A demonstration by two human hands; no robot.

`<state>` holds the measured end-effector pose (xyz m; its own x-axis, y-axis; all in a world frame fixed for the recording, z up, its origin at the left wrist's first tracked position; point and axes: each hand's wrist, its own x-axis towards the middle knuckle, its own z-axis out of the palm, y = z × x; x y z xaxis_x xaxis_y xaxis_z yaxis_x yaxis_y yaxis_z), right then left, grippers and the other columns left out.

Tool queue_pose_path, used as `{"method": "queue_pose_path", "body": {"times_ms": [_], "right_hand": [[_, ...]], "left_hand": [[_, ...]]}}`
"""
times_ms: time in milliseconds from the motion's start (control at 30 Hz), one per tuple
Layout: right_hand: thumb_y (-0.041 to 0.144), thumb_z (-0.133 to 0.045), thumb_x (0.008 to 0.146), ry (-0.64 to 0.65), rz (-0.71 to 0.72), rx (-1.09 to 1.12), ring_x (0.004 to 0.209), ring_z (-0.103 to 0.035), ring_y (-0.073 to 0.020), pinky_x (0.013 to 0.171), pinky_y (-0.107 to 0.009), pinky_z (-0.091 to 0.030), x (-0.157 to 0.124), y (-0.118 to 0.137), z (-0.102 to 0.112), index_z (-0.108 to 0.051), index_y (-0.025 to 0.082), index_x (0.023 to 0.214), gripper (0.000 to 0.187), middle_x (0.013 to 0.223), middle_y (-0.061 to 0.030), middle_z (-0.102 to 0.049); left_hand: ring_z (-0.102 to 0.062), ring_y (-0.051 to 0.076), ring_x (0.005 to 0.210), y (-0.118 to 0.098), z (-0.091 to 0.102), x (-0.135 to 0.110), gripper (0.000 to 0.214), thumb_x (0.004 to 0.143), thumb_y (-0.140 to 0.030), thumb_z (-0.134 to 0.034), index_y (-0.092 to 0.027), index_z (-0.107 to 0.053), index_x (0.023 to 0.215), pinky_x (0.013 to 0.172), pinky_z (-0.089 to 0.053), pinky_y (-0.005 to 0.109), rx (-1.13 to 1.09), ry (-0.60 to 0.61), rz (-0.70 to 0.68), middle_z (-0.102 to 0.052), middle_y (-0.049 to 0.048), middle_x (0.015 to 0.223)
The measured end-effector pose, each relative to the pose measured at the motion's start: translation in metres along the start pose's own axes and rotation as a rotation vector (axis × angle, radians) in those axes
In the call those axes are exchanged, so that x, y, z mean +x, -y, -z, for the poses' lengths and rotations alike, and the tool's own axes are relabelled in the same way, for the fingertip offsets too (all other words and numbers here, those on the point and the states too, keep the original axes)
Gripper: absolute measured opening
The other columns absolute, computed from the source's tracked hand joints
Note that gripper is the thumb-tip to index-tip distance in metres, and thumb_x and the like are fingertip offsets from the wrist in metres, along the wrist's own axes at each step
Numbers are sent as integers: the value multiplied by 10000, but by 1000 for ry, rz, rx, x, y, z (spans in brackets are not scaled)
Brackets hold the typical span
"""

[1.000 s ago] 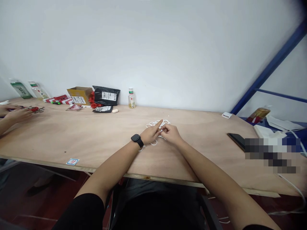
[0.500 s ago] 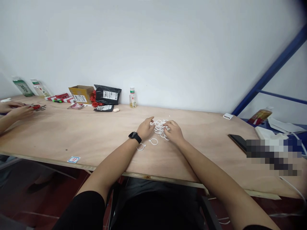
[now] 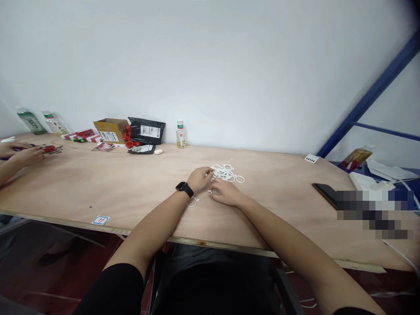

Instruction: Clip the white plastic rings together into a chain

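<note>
White plastic curtain rings [image 3: 226, 176], each with a small eyelet, lie in a loose pile on the wooden table, just beyond my hands. My left hand [image 3: 198, 180], with a black watch on its wrist, rests at the pile's left edge. Its fingers are curled together, and what they pinch, if anything, is hidden. Nearer to me, my right hand [image 3: 225, 191] closes its fingertips on a single white curtain ring, of which only a bit of white shows. Beside my left wrist lies one separate curtain ring [image 3: 193, 203], partly covered.
Along the wall stand a small drink bottle [image 3: 181, 134], a black parcel bag [image 3: 146, 130] and an open cardboard box [image 3: 110, 130]. Another person's hands [image 3: 24, 155] work at far left. A phone [image 3: 324, 194] and a white power strip [image 3: 311, 159] lie to the right.
My right hand has moved left and nearer to me, from the pile to the loose ring. The pile is more spread, with one ring now sticking out at its right.
</note>
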<state>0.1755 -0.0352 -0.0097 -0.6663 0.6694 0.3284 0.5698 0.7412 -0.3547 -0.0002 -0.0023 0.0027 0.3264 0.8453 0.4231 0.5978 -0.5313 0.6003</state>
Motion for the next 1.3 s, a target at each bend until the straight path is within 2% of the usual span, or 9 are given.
{"method": "queue_pose_path", "body": {"times_ms": [133,233,300,633,800,967,1167,1233,1300], "right_hand": [[254,-657,765,-200,-145,77,812,-572,-172,720,-291,-438,1,-14,5,-634,196,825,87,875,-29,-622],[309,-669,758,-387,-256,163,719,-553,-157,650,-275,-431,4,-21,6,-637,193,797,127,773,-12,-609],[343,-674,753,-455,-296,216,672,-543,-147,610,-265,-431,4,-22,5,-647,191,802,162,729,-4,-597],[269,-647,743,-404,-243,217,625,-559,-133,580,-247,-446,2,-18,8,-663,190,787,91,690,-2,-626],[206,-610,756,-374,-183,191,639,-578,-134,601,-248,-446,2,-14,8,-669,186,809,81,725,-9,-653],[179,-595,765,-372,-145,166,654,-577,-138,615,-250,-443,3,-11,6,-681,190,845,118,734,-11,-655],[228,-590,816,-376,-98,131,701,-576,-154,676,-278,-453,3,-7,5,-673,212,910,126,773,-18,-648],[263,-591,834,-407,-95,99,739,-580,-171,706,-296,-458,4,-9,5,-666,216,921,124,792,-29,-645],[286,-592,842,-476,-128,76,765,-582,-184,726,-313,-466,5,-14,5,-661,213,947,145,822,-43,-640]], "left_hand": [[-624,155,786,-2,1,-1,273,880,-267,-454,-172,-708,917,746,-468,261,-41,58,-66,-719,29,867],[-623,147,776,-3,0,-1,264,848,-251,-478,-177,-724,907,726,-461,247,-97,98,-89,-724,21,883],[-623,143,774,-4,-1,-2,257,826,-239,-496,-181,-734,903,718,-457,241,-127,112,-99,-726,17,887],[-521,105,618,-7,-2,-6,228,782,-261,-530,-142,-721,751,586,-377,213,-175,152,-97,-629,-7,642],[-489,101,609,-6,-5,-6,167,714,-248,-557,-123,-669,708,571,-371,211,-273,129,6,-576,-14,632],[-423,95,583,-6,-7,-4,106,677,-206,-536,-133,-587,620,539,-328,211,-296,130,14,-483,-35,585],[-476,112,627,-3,-9,1,119,688,-167,-488,-139,-575,612,594,-390,225,-341,154,-2,-524,-24,612],[-491,113,630,-1,-11,2,143,716,-168,-483,-138,-592,629,615,-413,229,-342,122,3,-546,-18,621],[-517,114,652,1,-13,3,149,744,-177,-507,-137,-651,754,649,-443,238,-317,40,4,-619,4,727]]}}
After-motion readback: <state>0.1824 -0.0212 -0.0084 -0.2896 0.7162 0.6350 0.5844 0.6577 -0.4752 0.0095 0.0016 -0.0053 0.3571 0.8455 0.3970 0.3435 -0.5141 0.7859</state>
